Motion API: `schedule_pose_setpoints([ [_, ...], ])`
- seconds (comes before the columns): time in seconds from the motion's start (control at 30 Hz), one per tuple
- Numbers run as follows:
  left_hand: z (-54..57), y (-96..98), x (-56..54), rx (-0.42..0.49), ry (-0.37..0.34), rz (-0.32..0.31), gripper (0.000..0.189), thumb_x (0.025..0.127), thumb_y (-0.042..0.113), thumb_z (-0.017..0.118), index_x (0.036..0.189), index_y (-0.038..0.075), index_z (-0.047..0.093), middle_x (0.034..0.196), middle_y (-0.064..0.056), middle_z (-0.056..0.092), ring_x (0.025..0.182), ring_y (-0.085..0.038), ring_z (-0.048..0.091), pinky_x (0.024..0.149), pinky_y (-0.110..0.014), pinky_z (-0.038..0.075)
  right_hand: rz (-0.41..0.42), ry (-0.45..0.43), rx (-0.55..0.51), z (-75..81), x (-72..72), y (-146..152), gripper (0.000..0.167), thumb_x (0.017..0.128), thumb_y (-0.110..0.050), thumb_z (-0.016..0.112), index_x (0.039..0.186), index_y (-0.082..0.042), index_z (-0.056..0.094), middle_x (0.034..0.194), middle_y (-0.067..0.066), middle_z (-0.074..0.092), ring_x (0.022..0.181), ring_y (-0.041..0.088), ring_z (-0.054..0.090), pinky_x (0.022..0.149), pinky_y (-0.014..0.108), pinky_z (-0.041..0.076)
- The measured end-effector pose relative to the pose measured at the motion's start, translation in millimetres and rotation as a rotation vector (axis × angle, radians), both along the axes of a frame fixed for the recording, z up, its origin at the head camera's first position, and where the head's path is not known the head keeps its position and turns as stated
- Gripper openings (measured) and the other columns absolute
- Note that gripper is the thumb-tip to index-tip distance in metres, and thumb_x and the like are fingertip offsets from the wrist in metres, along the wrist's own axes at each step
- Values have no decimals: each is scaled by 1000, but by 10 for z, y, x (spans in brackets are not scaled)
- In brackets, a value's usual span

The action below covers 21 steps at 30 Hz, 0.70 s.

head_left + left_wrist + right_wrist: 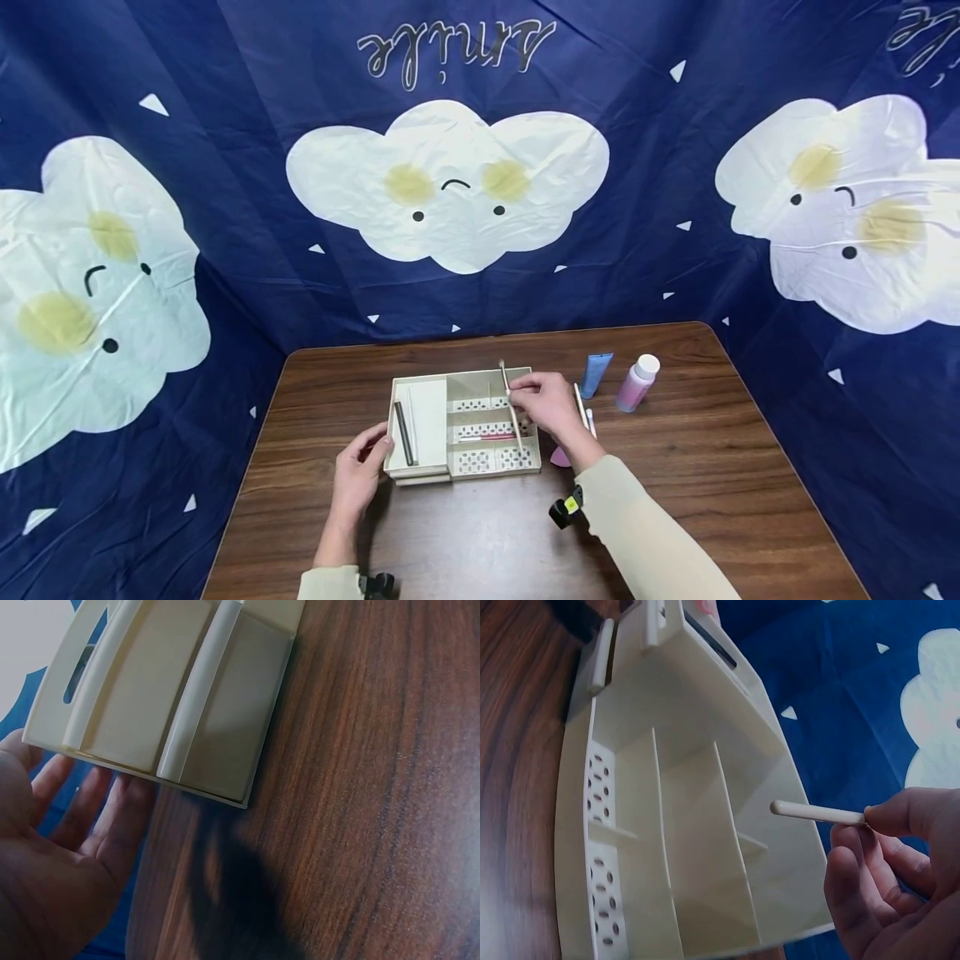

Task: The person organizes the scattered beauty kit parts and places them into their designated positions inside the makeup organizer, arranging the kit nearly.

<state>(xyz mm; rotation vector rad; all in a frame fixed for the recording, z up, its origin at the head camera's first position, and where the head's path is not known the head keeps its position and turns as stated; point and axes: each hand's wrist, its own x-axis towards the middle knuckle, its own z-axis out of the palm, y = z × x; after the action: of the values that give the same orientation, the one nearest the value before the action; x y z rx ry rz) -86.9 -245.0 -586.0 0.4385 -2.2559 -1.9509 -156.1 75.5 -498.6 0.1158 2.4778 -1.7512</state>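
Note:
A cream desktop organizer (pixel 429 400) lies on the table with several compartments on its right side and a flat panel on its left. My right hand (pixel 551 404) pinches a slim brush (pixel 517 427) with a pale handle over the right compartments. In the right wrist view the rounded handle end (pixel 802 811) sticks out from thumb and fingers, above the organizer's dividers (pixel 660 795). My left hand (pixel 358 471) touches the organizer's left side; in the left wrist view its fingers extend against that edge, fingertips partly hidden. A black pencil-like stick (pixel 403 433) lies on the panel.
Right of the organizer stand a blue tube (pixel 596 375) and a pink-purple bottle (pixel 636 385) with a white cap. White sticks (pixel 581 406) and a purple item (pixel 559 457) lie partly behind the right arm. A thin pink-red item (pixel 497 437) lies in a compartment.

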Motion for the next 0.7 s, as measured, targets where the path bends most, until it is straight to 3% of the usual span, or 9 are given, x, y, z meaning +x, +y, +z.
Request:
schedule_pose_setpoints([
  [0.1, 40, 7, -4, -5, -27, 1, 32, 100, 11, 67, 131, 4, 69, 122, -20, 69, 88, -4, 63, 73, -20, 55, 31, -12, 17, 10, -25, -115, 19, 83, -10, 73, 100, -6, 80, 79, 5, 77, 65, 32, 73, 52, 33, 57],
  [0.23, 33, 7, -9, -15, -43, 5, 32, 100, 11, 67, 131, 3, 69, 121, -21, 69, 88, -4, 63, 73, -20, 55, 74, -9, 19, 3, -53, -269, 19, 83, -11, 72, 101, -7, 80, 77, 4, 77, 58, 30, 72, 54, 38, 59],
  [0.33, -14, -6, -14, -13, -30, 5, 32, 100, 12, 68, 131, 3, 69, 119, -18, 70, 87, -3, 63, 72, -20, 55, 102, -6, -5, -20, -66, -392, 20, 84, -9, 72, 101, -4, 79, 76, 5, 77, 53, 23, 69, 57, 44, 60],
  [0.47, -42, -12, -20, -11, -25, 13, 32, 100, 13, 68, 130, 4, 69, 118, -15, 71, 87, -3, 62, 72, -19, 54, 129, -27, -68, -46, -65, -550, 21, 84, -5, 71, 103, 0, 77, 75, 7, 76, 52, 18, 68, 54, 37, 60],
  [0.7, -54, -8, -16, -31, -1, 18, 31, 99, 17, 70, 128, 6, 71, 115, -16, 71, 86, -5, 63, 71, -21, 55, 139, -59, -101, -71, -53, -782, 20, 83, -4, 70, 102, 0, 77, 74, 8, 76, 56, 20, 70, 58, 39, 61],
])
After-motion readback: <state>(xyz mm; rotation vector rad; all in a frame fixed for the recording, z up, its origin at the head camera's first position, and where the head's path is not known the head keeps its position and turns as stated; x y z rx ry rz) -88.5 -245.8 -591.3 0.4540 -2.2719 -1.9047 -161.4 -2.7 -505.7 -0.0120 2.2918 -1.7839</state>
